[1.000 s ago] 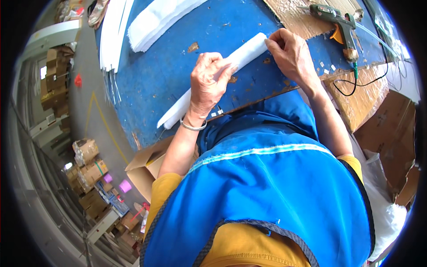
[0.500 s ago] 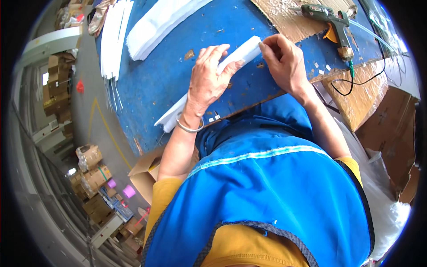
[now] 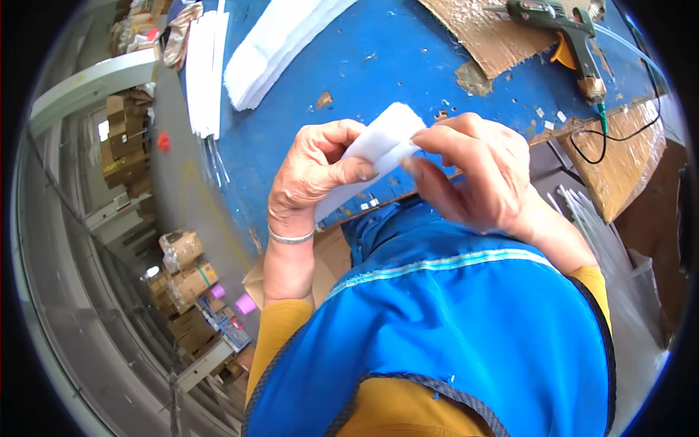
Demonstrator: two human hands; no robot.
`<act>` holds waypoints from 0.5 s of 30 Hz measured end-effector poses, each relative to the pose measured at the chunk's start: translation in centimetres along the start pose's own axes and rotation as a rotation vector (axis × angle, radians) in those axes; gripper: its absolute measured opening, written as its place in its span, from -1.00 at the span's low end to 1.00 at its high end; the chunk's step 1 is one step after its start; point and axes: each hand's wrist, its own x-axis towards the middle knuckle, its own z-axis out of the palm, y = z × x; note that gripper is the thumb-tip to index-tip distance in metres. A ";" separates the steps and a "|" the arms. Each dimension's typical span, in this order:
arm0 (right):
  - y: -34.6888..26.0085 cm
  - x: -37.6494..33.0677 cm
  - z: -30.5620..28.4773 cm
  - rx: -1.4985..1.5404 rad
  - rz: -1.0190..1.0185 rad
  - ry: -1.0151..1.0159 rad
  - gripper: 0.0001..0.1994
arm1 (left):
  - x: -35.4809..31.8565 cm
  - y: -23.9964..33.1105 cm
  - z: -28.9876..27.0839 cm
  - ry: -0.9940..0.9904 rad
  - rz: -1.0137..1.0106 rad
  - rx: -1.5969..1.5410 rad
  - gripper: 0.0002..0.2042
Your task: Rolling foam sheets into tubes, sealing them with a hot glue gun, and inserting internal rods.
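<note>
My left hand is closed on a folded strip of white, soft, cloth-like material, its thumb on the near face and the other fingers behind. The strip is lifted at the near edge of the blue table, and its lower end passes behind my left wrist. At the strip's right edge is my right hand, thumb and forefinger apart. The forefinger's tip seems to touch the edge; the thumb is slightly blurred.
The worn blue table holds a pile of white strips, thin white sticks and a green glue gun near cardboard. Its cord hangs over the edge. An open carton stands below.
The strip has been raised off the table toward me, its far end now tilted up. My left hand has turned and grips nearer that end; my right hand has come lower, its fingers spread wider.
</note>
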 end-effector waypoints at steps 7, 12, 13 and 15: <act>-0.3 0.3 -0.6 0.140 0.117 0.017 -0.73 | -0.6 -0.3 -2.2 -0.100 0.088 -0.158 -0.50; 0.1 -0.3 -0.3 0.150 0.077 0.001 -0.73 | -0.6 -0.5 -2.2 -0.130 0.096 -0.218 -0.52; 0.1 -0.3 -0.2 0.155 0.076 0.000 -0.73 | -0.7 -0.5 -2.0 -0.134 0.095 -0.224 -0.52; 0.0 -0.3 -0.3 0.152 0.068 -0.007 -0.73 | -0.7 -0.5 -1.4 -0.066 0.140 -0.139 -0.57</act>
